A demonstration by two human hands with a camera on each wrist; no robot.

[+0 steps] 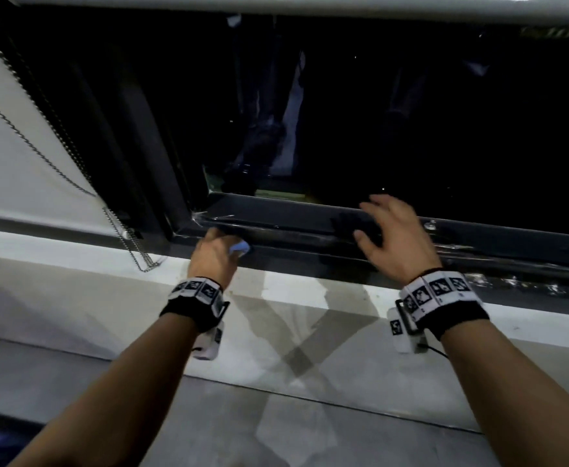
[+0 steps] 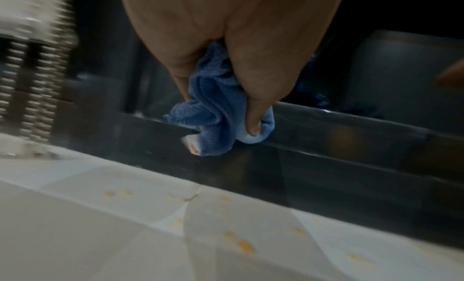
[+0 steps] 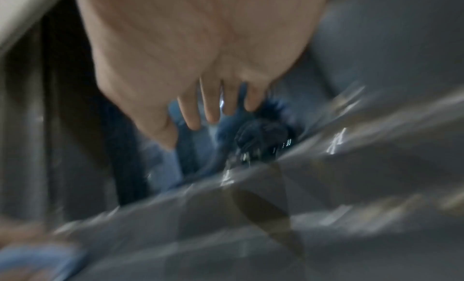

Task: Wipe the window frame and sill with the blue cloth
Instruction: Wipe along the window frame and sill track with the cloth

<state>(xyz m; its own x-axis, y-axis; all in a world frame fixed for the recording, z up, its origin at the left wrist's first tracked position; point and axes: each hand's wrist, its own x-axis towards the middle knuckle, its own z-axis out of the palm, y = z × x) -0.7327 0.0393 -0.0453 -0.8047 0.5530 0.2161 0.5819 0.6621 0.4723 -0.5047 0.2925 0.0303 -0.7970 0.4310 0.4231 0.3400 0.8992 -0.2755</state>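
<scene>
At the window frame's [image 1: 296, 214] lower left corner, left hand [image 1: 214, 252] grips the blue cloth [image 1: 241, 247]; right hand [image 1: 399, 230] hovers splayed; sill [image 1: 293, 291] likely still unwiped.

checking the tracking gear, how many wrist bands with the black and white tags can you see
2. One wrist band sits on the left arm, behind the left hand gripping the blue cloth. The other is on the right arm, behind the open right hand.

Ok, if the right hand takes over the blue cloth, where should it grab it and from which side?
Probably the loose folds of the blue cloth hanging below the left hand, coming in from the right along the dark window frame. The left hand's thumb pinches the bunched part; the folds hang free. The right hand is open and beside it.
</scene>
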